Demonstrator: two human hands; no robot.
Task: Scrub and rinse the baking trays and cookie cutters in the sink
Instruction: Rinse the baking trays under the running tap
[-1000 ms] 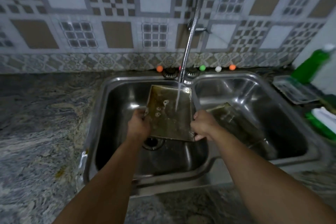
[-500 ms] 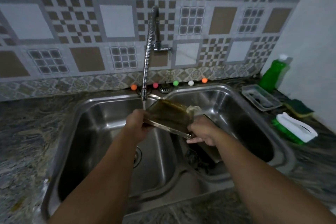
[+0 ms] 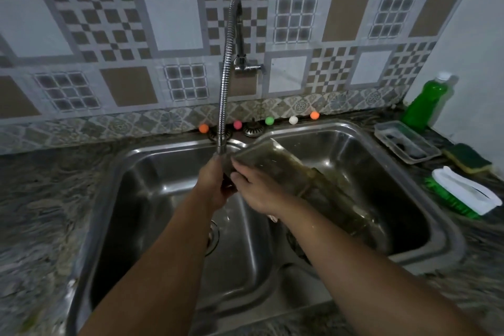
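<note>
A stained, brownish baking tray is tilted over the divider of the double steel sink, sloping down into the right basin. My left hand grips its near left corner just under the nozzle of the flexible faucet. My right hand holds its near edge beside the left hand. A second dirty tray leans in the right basin under and beyond the held one. No cookie cutters show.
On the counter at the right stand a green soap bottle, a clear plastic container, a green-topped sponge and a white-and-green scrub brush. Small coloured balls line the sink's back ledge. Granite counter spreads left.
The tray moved from under the running water in the left basin rightward over the divider, tipping into the right basin. Both hands came closer together at its near corner.
</note>
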